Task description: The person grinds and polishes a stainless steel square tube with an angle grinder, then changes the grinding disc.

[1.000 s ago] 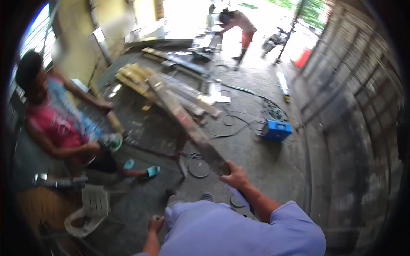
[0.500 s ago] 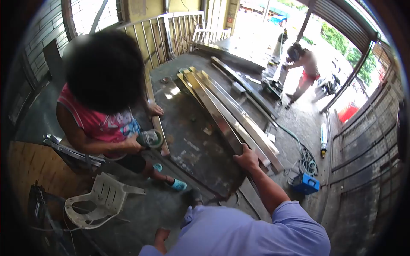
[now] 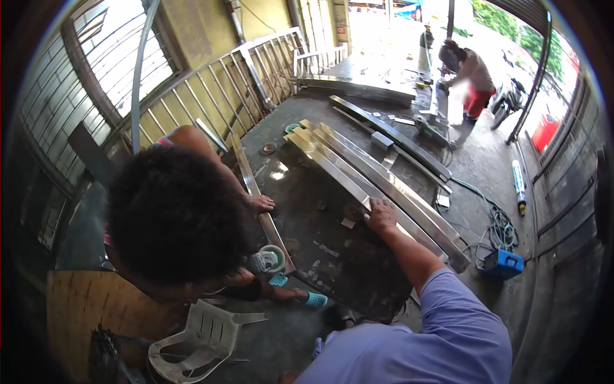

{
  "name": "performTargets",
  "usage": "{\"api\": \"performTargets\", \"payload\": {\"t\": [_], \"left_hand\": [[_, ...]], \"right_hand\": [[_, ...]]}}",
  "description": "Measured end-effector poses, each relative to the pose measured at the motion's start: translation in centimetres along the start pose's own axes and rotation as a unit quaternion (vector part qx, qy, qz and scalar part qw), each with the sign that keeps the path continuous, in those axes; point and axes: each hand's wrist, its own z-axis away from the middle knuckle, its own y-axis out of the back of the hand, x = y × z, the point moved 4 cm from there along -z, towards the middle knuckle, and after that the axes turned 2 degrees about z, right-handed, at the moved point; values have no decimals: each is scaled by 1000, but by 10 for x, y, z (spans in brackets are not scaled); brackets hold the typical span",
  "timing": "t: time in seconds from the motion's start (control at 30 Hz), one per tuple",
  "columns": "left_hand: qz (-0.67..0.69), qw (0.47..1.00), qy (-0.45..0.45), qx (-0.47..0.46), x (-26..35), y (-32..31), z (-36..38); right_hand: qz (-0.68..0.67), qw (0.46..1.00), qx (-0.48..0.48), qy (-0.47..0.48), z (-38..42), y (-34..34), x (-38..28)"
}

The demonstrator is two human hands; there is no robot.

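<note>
My right hand (image 3: 382,216) is closed over the edge of the nearest long shiny metal bar (image 3: 332,168), with its fingers on top. Other metal bars (image 3: 396,185) lie alongside it on the dark worktable (image 3: 307,224). Only a small part of my left hand (image 3: 288,378) shows at the bottom edge, its fingers hidden. To the left, a co-worker leans over the table, one hand (image 3: 261,203) on a narrow metal bar (image 3: 245,168). A round-headed power tool (image 3: 268,259) is by the co-worker's other hand, over the near end of that bar.
A white plastic chair (image 3: 203,333) stands at the lower left by a plywood sheet (image 3: 83,313). A blue machine (image 3: 503,264) with coiled hoses (image 3: 504,230) sits on the right floor. Another person (image 3: 473,77) bends over work at the back.
The view has shifted, moving the table contents rightward. My right hand is farther up along the bar. The co-worker's head is lower, and my left hand has mostly left the view.
</note>
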Motion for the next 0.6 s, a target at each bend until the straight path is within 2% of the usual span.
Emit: {"api": "performTargets", "payload": {"t": [0.03,0.07,0.17,0.23,0.3,0.37,0.4,0.5,0.53,0.6], "left_hand": [[-6,1000,-5,-5,-1,-1,0],[-11,1000,-12,-9,-2,-3,0],[-16,998,-52,-16,7,-4,-6],[-19,995,-92,-19,16,-3,-8],[-5,993,-111,-31,22,-12,0],[24,992,-118,-35,36,-31,15],[38,991,-124,-37,39,-39,24],[32,983,-173,-49,27,-73,47],[8,980,-193,-48,11,-84,58],[-36,975,-212,-49,-19,-105,90]], "right_hand": [[35,998,17,45,13,6,-2],[83,995,-7,53,29,-6,5],[129,982,54,130,96,-30,19],[-14,985,-73,154,156,-7,1],[-159,953,-196,169,229,-27,-3],[-208,918,-280,189,298,-39,5],[-240,906,-269,224,326,-44,15],[-205,903,-327,190,386,-35,58],[-190,911,-327,164,400,-5,72],[-211,919,-303,139,430,1,111]]}}
